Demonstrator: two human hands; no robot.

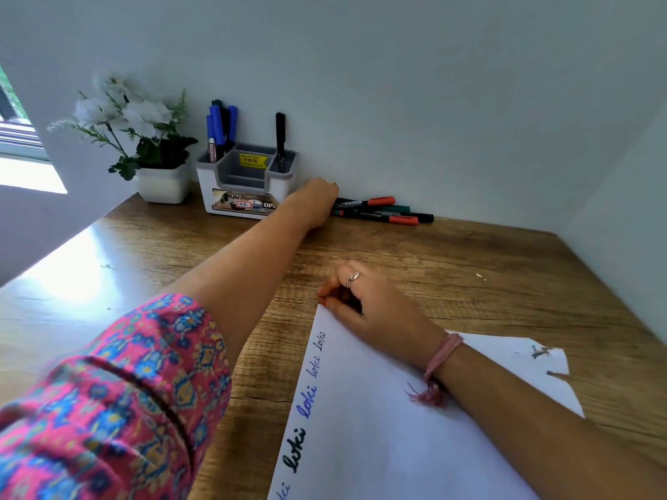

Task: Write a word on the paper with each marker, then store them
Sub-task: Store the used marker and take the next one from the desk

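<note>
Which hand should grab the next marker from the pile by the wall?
The left hand, probably. It is stretched out at the end of the loose markers by the wall, though whether it holds one is hidden. The right hand rests on the paper, keeping it down.

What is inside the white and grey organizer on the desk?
The organizer holds several markers upright in its left compartment, mostly blue-capped, and one black marker in its right. The middle section shows only a yellow sticker. The compartment bottoms are hidden by its walls.
</note>
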